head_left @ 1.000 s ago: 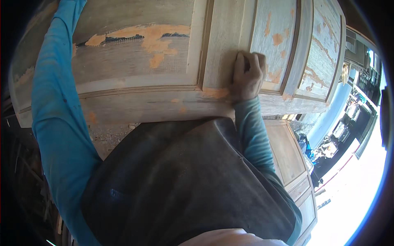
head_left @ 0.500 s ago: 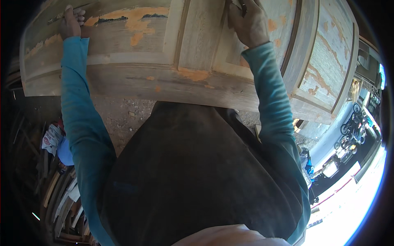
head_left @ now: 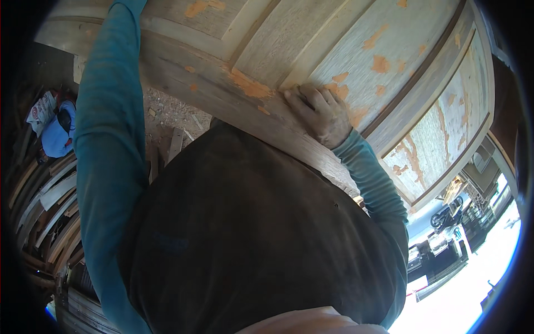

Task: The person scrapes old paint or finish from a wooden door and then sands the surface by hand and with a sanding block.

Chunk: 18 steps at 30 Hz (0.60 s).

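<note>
A panelled wooden door (head_left: 267, 44) with orange filler patches lies across the top of the view. My right hand (head_left: 321, 113) is closed with bent fingers and presses down on its near rail, at the lower corner of a recessed panel (head_left: 384, 53). Whatever is under those fingers, if anything, is hidden. An orange filler patch (head_left: 250, 83) is on the rail to the left of this hand. My left arm (head_left: 111, 106) reaches up over the door's left part, and its hand is beyond the upper edge of the view.
At the right another panelled section (head_left: 439, 128) has peeling orange patches. Stacked wooden strips (head_left: 55, 189) fill the left side, near a white bag (head_left: 41, 111) and a blue thing (head_left: 58, 133). Debris litters the floor (head_left: 172, 106). Motorbikes (head_left: 445, 214) stand at the far right.
My right hand has come down nearer to my body, onto the door's near rail, its fingers more bent. My left hand has passed out of view at the top. The view has turned.
</note>
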{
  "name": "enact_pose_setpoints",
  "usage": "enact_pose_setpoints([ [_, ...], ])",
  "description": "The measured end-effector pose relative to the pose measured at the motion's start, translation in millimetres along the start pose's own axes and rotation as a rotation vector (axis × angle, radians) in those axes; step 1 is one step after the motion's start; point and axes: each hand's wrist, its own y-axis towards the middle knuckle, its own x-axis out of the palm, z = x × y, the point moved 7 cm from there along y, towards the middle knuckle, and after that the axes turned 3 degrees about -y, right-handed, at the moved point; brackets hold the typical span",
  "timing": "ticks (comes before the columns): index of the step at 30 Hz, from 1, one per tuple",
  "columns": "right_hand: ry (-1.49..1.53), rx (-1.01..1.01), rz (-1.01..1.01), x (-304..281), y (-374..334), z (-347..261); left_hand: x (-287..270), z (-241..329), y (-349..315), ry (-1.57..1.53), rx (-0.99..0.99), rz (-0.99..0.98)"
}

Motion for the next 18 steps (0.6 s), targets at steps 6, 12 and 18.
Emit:
enact_pose_setpoints([
  [6,-0.115,0.056,0.033,-4.6,-77.0,10.5,-11.6,20.6,-40.0,-0.048,0.085,-0.051],
  [12,0.046,0.116,0.226,-3.0,8.2,-3.2,-22.6,41.2,-59.8,-0.098,0.120,-0.174],
  [18,0.270,0.686,0.553,-12.1,19.6,38.6,-13.9,4.4,-35.3,0.106,0.207,0.135],
])
